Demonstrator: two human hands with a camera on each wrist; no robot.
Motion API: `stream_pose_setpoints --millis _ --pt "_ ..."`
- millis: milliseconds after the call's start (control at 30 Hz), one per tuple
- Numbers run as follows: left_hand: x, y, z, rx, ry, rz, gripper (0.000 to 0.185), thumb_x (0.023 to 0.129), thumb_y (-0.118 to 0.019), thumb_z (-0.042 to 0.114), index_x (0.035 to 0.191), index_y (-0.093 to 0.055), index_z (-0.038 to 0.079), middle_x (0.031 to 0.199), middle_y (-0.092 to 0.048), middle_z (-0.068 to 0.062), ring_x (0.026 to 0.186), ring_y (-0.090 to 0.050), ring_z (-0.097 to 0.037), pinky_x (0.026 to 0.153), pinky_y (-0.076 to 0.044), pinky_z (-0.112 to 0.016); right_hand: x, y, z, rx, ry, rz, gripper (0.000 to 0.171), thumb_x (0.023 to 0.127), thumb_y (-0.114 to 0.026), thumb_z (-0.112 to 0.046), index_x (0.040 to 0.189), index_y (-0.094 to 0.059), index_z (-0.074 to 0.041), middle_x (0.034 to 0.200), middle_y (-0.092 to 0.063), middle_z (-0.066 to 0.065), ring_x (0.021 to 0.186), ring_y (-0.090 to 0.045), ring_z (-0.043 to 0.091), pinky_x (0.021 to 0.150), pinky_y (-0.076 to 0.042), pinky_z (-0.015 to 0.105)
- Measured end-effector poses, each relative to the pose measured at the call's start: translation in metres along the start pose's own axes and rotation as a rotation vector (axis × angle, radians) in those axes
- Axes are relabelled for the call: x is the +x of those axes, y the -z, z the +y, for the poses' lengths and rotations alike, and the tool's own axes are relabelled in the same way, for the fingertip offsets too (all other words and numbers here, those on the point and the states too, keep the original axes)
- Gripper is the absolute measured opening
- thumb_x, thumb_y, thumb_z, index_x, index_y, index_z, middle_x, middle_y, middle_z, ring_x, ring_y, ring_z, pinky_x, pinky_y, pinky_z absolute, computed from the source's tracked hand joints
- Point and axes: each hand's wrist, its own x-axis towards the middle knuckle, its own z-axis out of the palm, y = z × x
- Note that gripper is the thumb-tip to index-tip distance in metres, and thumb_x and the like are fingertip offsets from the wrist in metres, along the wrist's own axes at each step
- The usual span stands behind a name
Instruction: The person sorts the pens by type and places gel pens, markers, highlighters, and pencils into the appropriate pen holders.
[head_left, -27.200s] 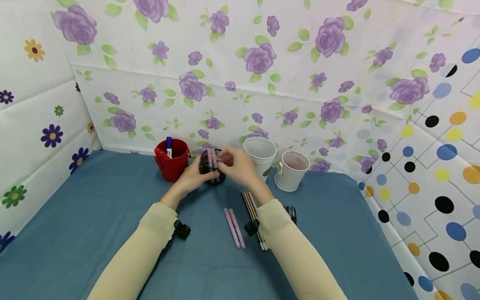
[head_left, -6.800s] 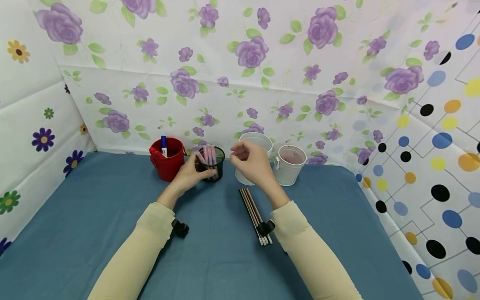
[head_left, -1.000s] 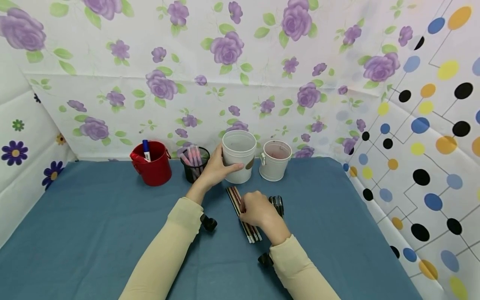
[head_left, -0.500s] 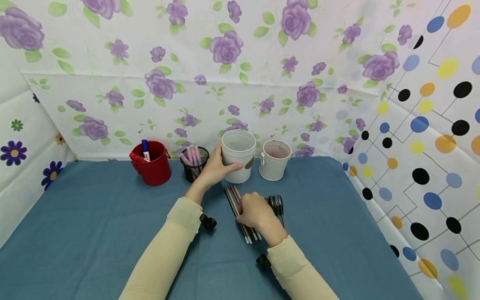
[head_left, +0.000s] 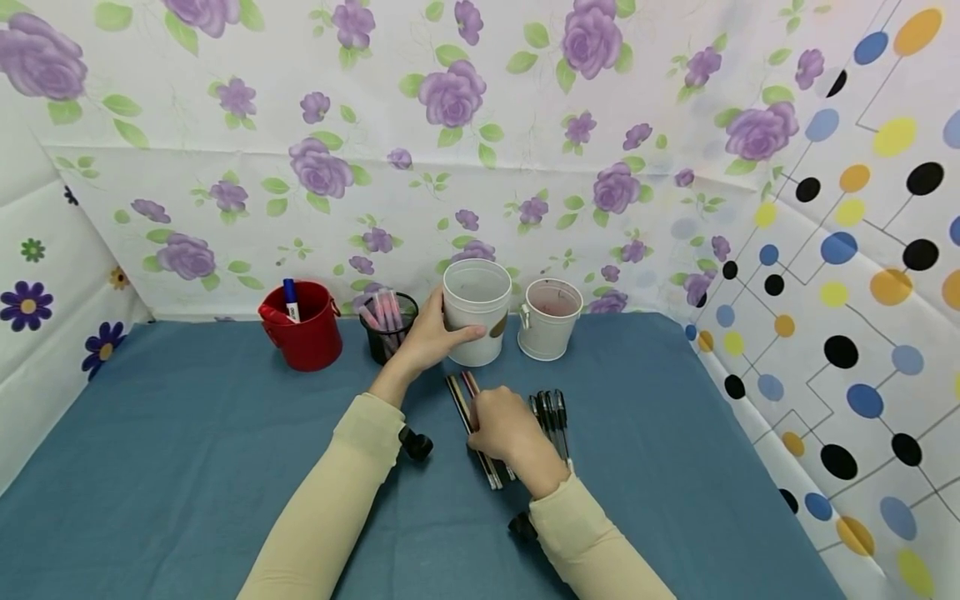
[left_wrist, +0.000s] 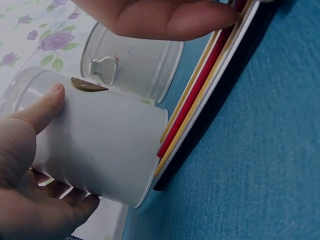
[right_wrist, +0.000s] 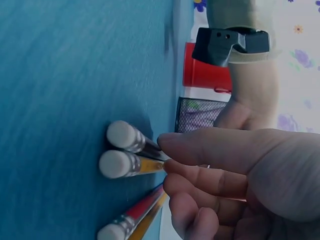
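Note:
My left hand (head_left: 431, 336) grips the tall white bucket (head_left: 480, 343) from its left side. In the left wrist view the thumb lies across the bucket's wall and the fingers curl underneath. My right hand (head_left: 504, 427) is low over the pencils (head_left: 459, 402) lying on the cloth. In the right wrist view its thumb and forefinger pinch a black pencil (right_wrist: 125, 135) and a yellow pencil (right_wrist: 117, 164), both with white erasers. A red pencil (right_wrist: 140, 209) and another yellow one lie apart from them. Part of the pencils is hidden under the hand.
A red bucket (head_left: 315, 346) with a blue marker and a black mesh holder (head_left: 378, 348) with pink pens stand at the left. A shorter white pail (head_left: 546, 337) stands at the right. Several black pens (head_left: 551, 412) lie right of the pencils. Patterned cloth walls surround the blue tablecloth (head_left: 225, 442).
Since long ago, pink pens have gone from the table into the mesh holder; my left hand has moved to the white bucket. Lately my right hand shifted left, and two pencils spread from the others.

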Motion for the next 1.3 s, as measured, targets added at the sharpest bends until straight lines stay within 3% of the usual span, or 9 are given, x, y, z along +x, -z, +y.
stream_pose_setpoints --millis 367,600,967,1300 --pt "0.002 0.000 -0.005 0.006 0.016 -0.004 0.103 0.092 -0.087 0.032 0.169 -0.020 0.016 0.160 -0.039 -0.013 0.146 -0.045 -0.034 0.120 -0.039 -0.057 -0.001 -0.003 -0.006 -0.053 -0.042 0.014 0.026 0.084 -0.091 -0.012 0.070 -0.069 -0.016 0.069 -0.061 -0.002 0.059 -0.059 0.015 0.059 -0.055 0.033" --pt "0.003 0.001 -0.005 0.000 0.002 -0.007 0.103 0.091 -0.088 0.032 0.168 -0.022 0.015 0.160 -0.039 -0.014 0.146 -0.045 -0.034 0.120 -0.039 -0.057 -0.003 -0.001 -0.012 -0.096 -0.060 -0.033 0.029 0.080 -0.095 -0.014 0.066 -0.070 -0.015 0.064 -0.061 -0.002 0.057 -0.060 0.016 0.058 -0.058 0.034" --pt "0.002 0.002 -0.004 -0.013 0.004 -0.016 0.102 0.092 -0.088 0.031 0.168 -0.022 0.013 0.160 -0.039 -0.013 0.145 -0.045 -0.034 0.120 -0.039 -0.058 -0.005 0.000 -0.008 0.008 -0.038 -0.071 0.028 0.079 -0.092 -0.010 0.062 -0.070 -0.015 0.059 -0.060 -0.002 0.051 -0.057 0.015 0.049 -0.051 0.030" --pt "0.002 0.003 -0.003 -0.013 0.009 -0.023 0.103 0.092 -0.087 0.032 0.168 -0.021 0.014 0.161 -0.039 -0.013 0.147 -0.044 -0.034 0.121 -0.038 -0.058 -0.011 0.033 0.011 0.069 0.000 -0.171 0.024 0.084 -0.084 -0.007 0.069 -0.067 -0.015 0.057 -0.059 -0.001 0.049 -0.055 0.014 0.052 -0.046 0.030"
